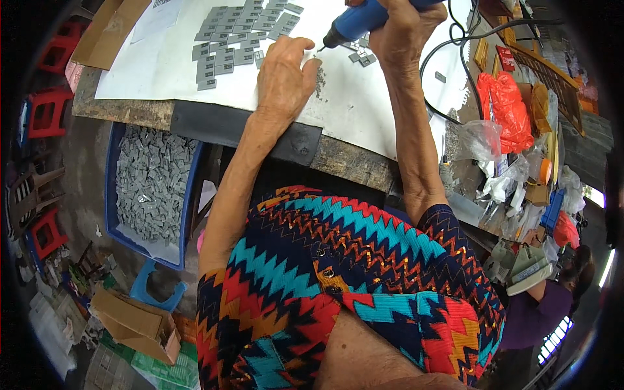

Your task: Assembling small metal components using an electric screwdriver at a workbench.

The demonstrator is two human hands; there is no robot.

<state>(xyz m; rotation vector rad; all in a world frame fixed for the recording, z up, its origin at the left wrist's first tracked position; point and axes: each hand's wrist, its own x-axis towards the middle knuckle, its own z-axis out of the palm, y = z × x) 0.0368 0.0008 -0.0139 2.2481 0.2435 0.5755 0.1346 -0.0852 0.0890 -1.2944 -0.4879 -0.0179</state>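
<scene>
My right hand [404, 32] grips a blue powered screwdriver [361, 22], its black nose and thin bit pointing down to the left. Close to the bit's tip is my left hand [285, 77], low over the white work surface [364, 97]. Its thumb and forefinger are apart with no part visible between them; the other fingers are partly hidden. Beside the left hand, rows of flat grey plastic pieces [224, 60] lie overlapping. A scatter of tiny dark bits, perhaps screws [320, 83], lies by the left thumb. Several loose grey pieces [366, 60] lie under the screwdriver.
A blue bin [112, 188] full of grey pieces stands below the table's left front edge. Black cable [426, 62] loops right of my right arm. Red plastic bags [502, 107] and clutter crowd the right side. A cardboard box [133, 325] and red stools [49, 112] are at left.
</scene>
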